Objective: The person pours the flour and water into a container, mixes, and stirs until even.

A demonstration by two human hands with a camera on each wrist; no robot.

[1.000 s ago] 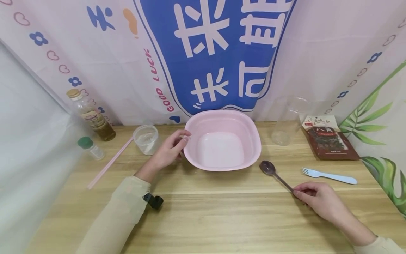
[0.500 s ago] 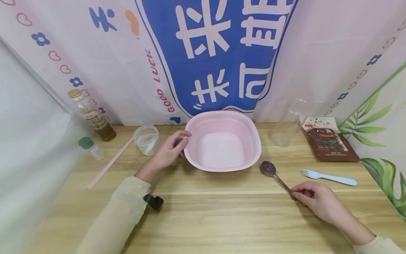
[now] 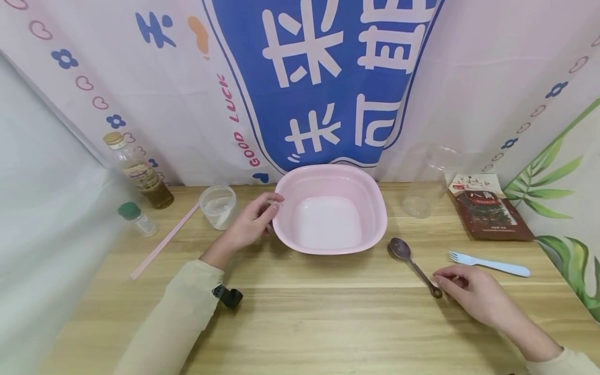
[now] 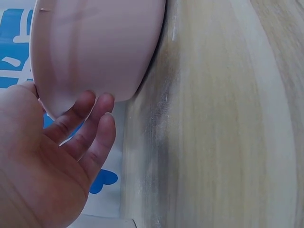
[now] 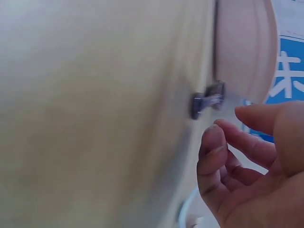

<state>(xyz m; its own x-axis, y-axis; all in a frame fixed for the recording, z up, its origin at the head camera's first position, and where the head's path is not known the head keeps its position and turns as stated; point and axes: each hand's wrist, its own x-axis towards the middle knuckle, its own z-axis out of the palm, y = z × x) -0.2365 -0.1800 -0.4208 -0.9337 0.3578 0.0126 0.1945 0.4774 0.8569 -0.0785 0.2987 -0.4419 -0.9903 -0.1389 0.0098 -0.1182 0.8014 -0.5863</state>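
A pink plastic basin (image 3: 329, 249) stands at the back middle of the table, its inside bare. My left hand (image 3: 253, 221) pinches the basin's left rim, thumb over the edge and fingers against the outer wall, as the left wrist view shows (image 4: 61, 152). To the basin's right lies a dark brown spoon (image 3: 417, 270), bowl toward the back, handle end toward me. Beside that handle end is my right hand (image 3: 473, 294), its fingers loosely curled. In the right wrist view a gap shows between thumb and fingers, with the spoon (image 5: 206, 99) lying past the fingertips.
Right: a light blue fork (image 3: 497, 264), a brown spice packet (image 3: 492, 216) and a clear container (image 3: 417, 205). Left: a plastic cup (image 3: 217, 207), pink chopsticks (image 3: 164, 242), a green-capped jar (image 3: 138, 220) and an oil bottle (image 3: 142, 177). A printed curtain (image 3: 187, 104) hangs behind.
My right hand has let go of the spoon, which now lies on the table, and has drawn slightly away from the handle. The left hand stays at the basin's rim.
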